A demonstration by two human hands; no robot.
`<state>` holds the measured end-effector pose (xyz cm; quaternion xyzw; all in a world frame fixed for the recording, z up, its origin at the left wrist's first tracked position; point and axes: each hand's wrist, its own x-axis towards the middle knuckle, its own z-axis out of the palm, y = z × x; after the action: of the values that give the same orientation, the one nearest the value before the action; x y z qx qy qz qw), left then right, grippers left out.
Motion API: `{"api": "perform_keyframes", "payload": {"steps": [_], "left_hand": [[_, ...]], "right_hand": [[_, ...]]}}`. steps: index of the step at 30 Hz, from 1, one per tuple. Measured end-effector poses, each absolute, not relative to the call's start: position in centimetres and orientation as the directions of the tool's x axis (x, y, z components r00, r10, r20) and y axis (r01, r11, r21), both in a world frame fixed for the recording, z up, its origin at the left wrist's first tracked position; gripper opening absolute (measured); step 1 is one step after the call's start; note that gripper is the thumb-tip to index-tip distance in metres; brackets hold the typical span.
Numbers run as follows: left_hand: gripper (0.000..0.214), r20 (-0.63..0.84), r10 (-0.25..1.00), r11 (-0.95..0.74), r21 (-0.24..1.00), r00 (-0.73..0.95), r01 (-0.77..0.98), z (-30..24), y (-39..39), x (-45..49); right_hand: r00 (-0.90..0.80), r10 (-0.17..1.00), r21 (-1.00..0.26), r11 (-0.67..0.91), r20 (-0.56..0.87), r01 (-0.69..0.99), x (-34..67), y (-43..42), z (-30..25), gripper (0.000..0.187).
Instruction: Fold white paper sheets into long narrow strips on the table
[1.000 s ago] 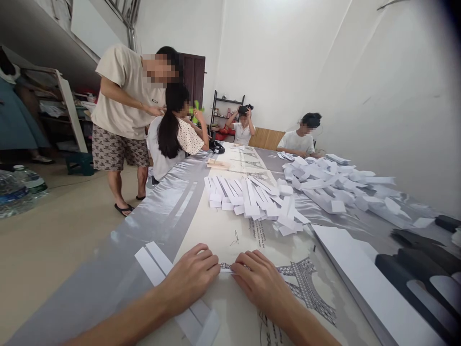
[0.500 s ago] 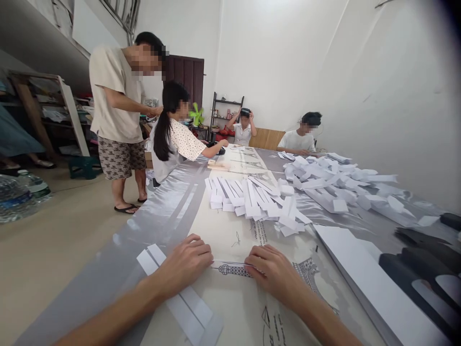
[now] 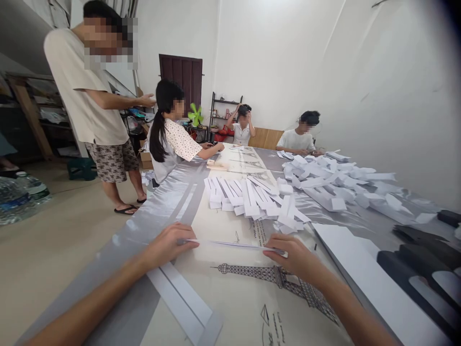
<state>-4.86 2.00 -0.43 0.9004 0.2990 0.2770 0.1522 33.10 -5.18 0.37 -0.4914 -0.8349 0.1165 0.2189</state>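
A narrow folded strip of white paper [image 3: 230,244] stretches between my two hands, seen nearly edge-on above the printed table mat [image 3: 216,288]. My left hand [image 3: 176,244] pinches its left end between thumb and fingers. At the other end, my right hand [image 3: 284,250] grips the strip, and a short tip sticks out past the thumb. Under my left forearm lie flat white paper strips [image 3: 187,298], partly covered by the arm. Ahead of my hands is a heap of folded white papers [image 3: 248,197].
A larger pile of folded papers [image 3: 334,178] spreads over the grey tablecloth [image 3: 169,197] at the right. Nearer are a stack of white sheets [image 3: 360,259] and black objects [image 3: 414,269]. One person [image 3: 86,91] stands at the left; several others sit around the table.
Both hands have lifted off the mat and moved apart, raising the paper strip and uncovering the printed tower. The standing person has shifted left and closer.
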Motion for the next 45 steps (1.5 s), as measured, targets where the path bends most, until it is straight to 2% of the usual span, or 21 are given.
{"api": "perform_keyframes", "payload": {"steps": [4, 10, 16, 21, 25, 33, 39, 45], "left_hand": [[0.031, 0.312, 0.727, -0.621, 0.678, 0.612, 0.393, 0.2, 2.6, -5.7], [0.034, 0.237, 0.821, -0.473, 0.793, 0.519, 0.385, 0.1, 3.3, -6.5], [0.036, 0.213, 0.829, -0.440, 0.820, 0.517, 0.367, 0.3, 3.6, -6.9], [0.034, 0.194, 0.841, -0.412, 0.835, 0.505, 0.365, 0.4, 3.8, -7.2], [0.033, 0.156, 0.815, -0.421, 0.821, 0.557, 0.386, 0.4, 4.0, -7.5], [0.036, 0.108, 0.850, -0.365, 0.827, 0.516, 0.429, 0.4, 4.3, -8.3], [0.036, 0.136, 0.825, -0.412, 0.810, 0.549, 0.418, 0.7, 4.2, -8.3], [0.031, 0.121, 0.847, -0.367, 0.837, 0.518, 0.405, 1.2, 4.0, -8.5]], "right_hand": [[-0.374, 0.908, -0.552, 0.412, 0.188, 0.725, 34.0, -4.9, 0.9, 0.033], [-0.313, 0.932, -0.645, 0.353, 0.181, 0.678, 33.9, -4.8, 1.1, 0.031], [-0.256, 0.951, -0.733, 0.296, 0.170, 0.612, 34.3, -4.8, 1.1, 0.036], [-0.242, 0.949, -0.770, 0.307, 0.203, 0.560, 34.4, -4.9, 1.5, 0.040], [-0.225, 0.955, -0.783, 0.288, 0.193, 0.552, 34.5, -4.8, 1.4, 0.042], [-0.171, 0.970, -0.834, 0.235, 0.171, 0.499, 34.7, -5.0, 1.6, 0.039], [-0.134, 0.978, -0.838, 0.208, 0.162, 0.504, 34.6, -4.9, 1.6, 0.041], [-0.177, 0.980, -0.848, 0.173, 0.096, 0.501, 34.6, -5.1, 1.6, 0.044]]}}
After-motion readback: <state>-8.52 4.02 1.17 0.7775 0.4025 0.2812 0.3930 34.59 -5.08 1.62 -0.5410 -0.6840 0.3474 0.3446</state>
